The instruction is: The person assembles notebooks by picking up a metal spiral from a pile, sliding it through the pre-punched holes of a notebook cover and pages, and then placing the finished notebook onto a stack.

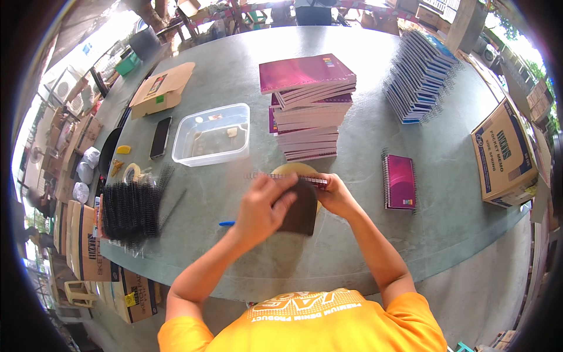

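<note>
Resting in the middle of the frame, a dark notebook (300, 208) is gripped by both hands. Its wire spine is pinched by the left hand (264, 205), its right end by the right hand (335, 193). A blue pen (226, 223) is seen just left.

Both forearms raised, left hand (264, 205) and right hand (335, 196) in closed grip.
</note>
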Motion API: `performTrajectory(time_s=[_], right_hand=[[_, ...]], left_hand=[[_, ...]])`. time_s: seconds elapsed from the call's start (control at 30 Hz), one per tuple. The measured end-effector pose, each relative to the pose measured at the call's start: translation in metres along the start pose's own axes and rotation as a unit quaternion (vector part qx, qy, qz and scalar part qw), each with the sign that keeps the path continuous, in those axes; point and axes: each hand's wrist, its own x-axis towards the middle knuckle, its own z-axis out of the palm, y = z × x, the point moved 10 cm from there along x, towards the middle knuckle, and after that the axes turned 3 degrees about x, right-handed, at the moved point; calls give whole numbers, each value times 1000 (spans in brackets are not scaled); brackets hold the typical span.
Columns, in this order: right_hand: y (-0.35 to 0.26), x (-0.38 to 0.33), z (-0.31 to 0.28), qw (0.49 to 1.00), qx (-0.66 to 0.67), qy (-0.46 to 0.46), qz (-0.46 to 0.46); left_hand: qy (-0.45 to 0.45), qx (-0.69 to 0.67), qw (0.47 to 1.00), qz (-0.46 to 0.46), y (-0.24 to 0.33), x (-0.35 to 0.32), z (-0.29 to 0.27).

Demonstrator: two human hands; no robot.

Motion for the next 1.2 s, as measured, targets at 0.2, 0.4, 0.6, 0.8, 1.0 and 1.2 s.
performTrajectory(time_s=[0.2,0.4,0.6,0.8,1.0,1.2], right_hand=[[-35,-1,14,996,71,-1,-45],[-6,-12,-11,998,-18,42,-40],[6,-23,-20,991,-99,64,-64],[-7,-28,-21,976,-198,78,-45],[-12,-29,-17,973,-201,81,-79],[-11,-25,-15,980,-161,84,-77]], left_hand=[[-65,-3,997,32,18,-40,30],[-19,124,980,156,47,28,27],[-187,26,975,121,32,28,72],[-198,-38,972,120,31,29,74],[-277,20,947,164,33,33,73],[-184,-49,976,108,28,39,61]])
